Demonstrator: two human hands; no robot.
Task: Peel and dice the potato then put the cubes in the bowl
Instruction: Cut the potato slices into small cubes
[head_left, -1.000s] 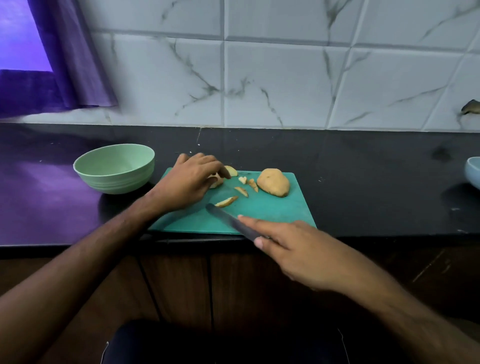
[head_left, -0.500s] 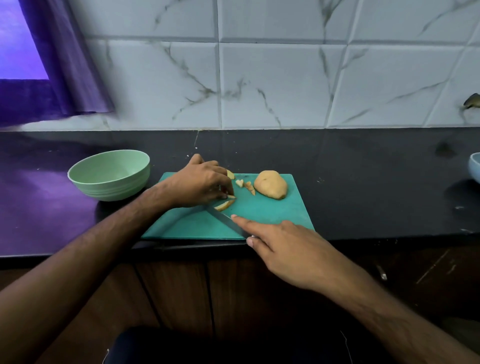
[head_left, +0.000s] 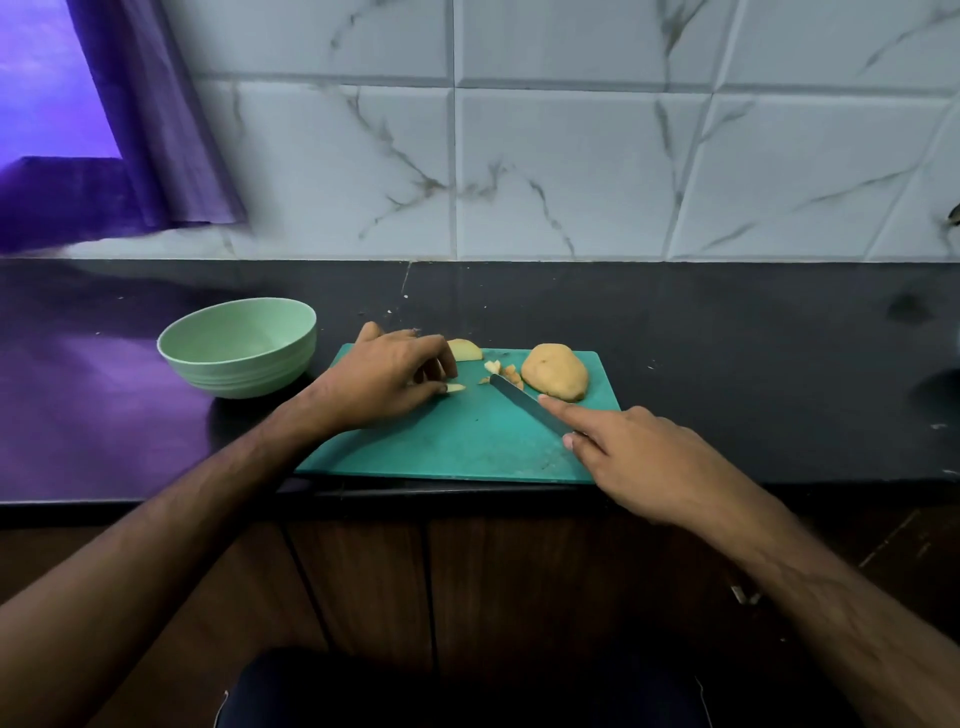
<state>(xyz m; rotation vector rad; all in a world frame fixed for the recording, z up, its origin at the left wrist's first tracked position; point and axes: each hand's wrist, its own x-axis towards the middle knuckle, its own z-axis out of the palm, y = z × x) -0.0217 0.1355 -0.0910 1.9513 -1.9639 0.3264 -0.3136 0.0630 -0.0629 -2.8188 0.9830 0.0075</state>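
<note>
Dicing is underway: the right hand (head_left: 639, 457) grips the knife (head_left: 524, 402), the left hand (head_left: 384, 382) pinches a potato strip (head_left: 456, 387) on the cutting board (head_left: 467, 441). The big potato piece (head_left: 555, 371) waits beside the blade; the bowl (head_left: 239, 345) looks empty. Next, I'd guess, crosscuts clear of the fingertips.

A black stone countertop (head_left: 727, 332) runs across the middle of the view, with a purple sheen on its surface toward nine o'clock. Behind it, from eleven to two o'clock, stands a wall of white marble-veined tiles (head_left: 561, 171). A purple curtain (head_left: 156, 130) hangs at ten o'clock beside a violet-lit window (head_left: 47, 83). Below the counter edge, from five to seven o'clock, are dark wooden cabinet doors (head_left: 467, 587). Small pale specks lie on the counter near the tile base at twelve o'clock.
</note>
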